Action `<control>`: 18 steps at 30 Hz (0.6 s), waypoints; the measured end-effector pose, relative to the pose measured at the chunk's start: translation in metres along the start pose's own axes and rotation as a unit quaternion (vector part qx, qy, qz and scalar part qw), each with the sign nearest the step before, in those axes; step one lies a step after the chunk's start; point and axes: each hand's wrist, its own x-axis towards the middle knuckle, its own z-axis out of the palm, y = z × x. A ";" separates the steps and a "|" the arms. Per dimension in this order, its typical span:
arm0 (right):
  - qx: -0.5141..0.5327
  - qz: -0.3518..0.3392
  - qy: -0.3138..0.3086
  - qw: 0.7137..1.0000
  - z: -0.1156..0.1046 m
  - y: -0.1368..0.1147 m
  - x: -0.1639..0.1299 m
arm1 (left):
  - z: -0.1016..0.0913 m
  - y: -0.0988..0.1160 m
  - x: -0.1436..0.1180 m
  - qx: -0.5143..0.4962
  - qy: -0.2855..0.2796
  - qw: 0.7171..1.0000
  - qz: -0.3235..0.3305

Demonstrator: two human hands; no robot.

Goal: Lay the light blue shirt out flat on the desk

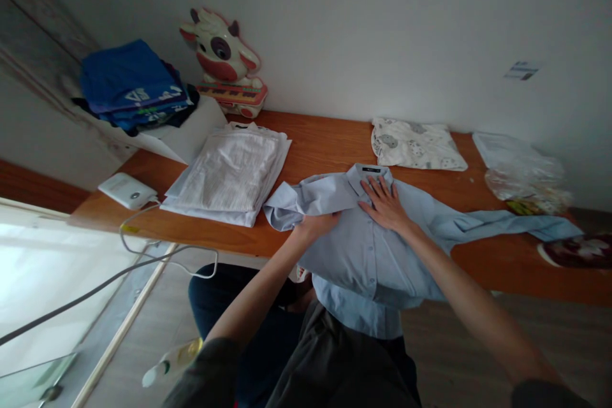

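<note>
A light blue button-up shirt (368, 255) lies front side up on the wooden table, its collar toward the wall and its lower part hanging over the front edge. One sleeve is bent over on the left; the other stretches out to the right. My left hand (318, 224) is closed at the edge of the bent sleeve, its fingertips partly hidden by the cloth. Just below the collar, my right hand (384, 204) rests flat on the shirt with fingers spread.
Folded white clothes (234, 169) lie left of the shirt, near a white power bank (127, 191) with a cable. Behind are blue clothes (134, 86) on a white box, a cow toy keyboard (224, 64), a patterned folded cloth (415, 143) and plastic bags (523, 169). A bottle (174, 360) is below.
</note>
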 end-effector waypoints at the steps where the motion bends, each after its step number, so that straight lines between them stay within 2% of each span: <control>1: 0.018 -0.002 0.017 1.000 -0.001 0.000 -0.001 | 0.005 0.004 -0.014 -0.033 -0.004 0.999 0.000; 3: 0.079 -0.011 0.071 0.994 -0.009 -0.005 -0.004 | 0.015 0.013 -0.049 -0.149 -0.007 0.989 -0.012; 5: 0.181 -0.028 0.106 0.977 -0.020 -0.020 -0.011 | 0.025 0.022 -0.088 -0.298 0.004 0.953 -0.047; 7: 0.313 -0.046 0.073 0.946 -0.031 -0.045 -0.022 | 0.035 0.030 -0.119 -0.404 0.025 0.911 -0.077; 9: 0.431 -0.057 -0.012 0.901 -0.040 -0.073 -0.035 | 0.044 0.040 -0.133 -0.465 0.054 0.878 -0.097; 11: 0.493 -0.057 -0.083 0.864 -0.048 -0.097 -0.051 | 0.050 0.050 -0.131 -0.498 0.091 0.855 -0.114; 12: 0.506 -0.047 -0.094 0.856 -0.052 -0.106 -0.060 | 0.051 0.056 -0.126 -0.501 0.109 0.850 -0.119; 13: 0.512 -0.031 -0.090 0.854 -0.056 -0.110 -0.069 | 0.051 0.061 -0.120 -0.494 0.122 0.852 -0.119; 15: 0.507 0.022 -0.049 0.860 -0.066 -0.108 -0.088 | 0.044 0.072 -0.107 -0.463 0.121 0.874 -0.087; 17: 0.498 0.085 0.004 0.863 -0.075 -0.092 -0.108 | 0.034 0.081 -0.099 -0.442 0.067 0.894 -0.008; 18: 0.497 0.118 0.027 0.859 -0.080 -0.081 -0.119 | 0.030 0.085 -0.098 -0.441 0.034 0.896 0.035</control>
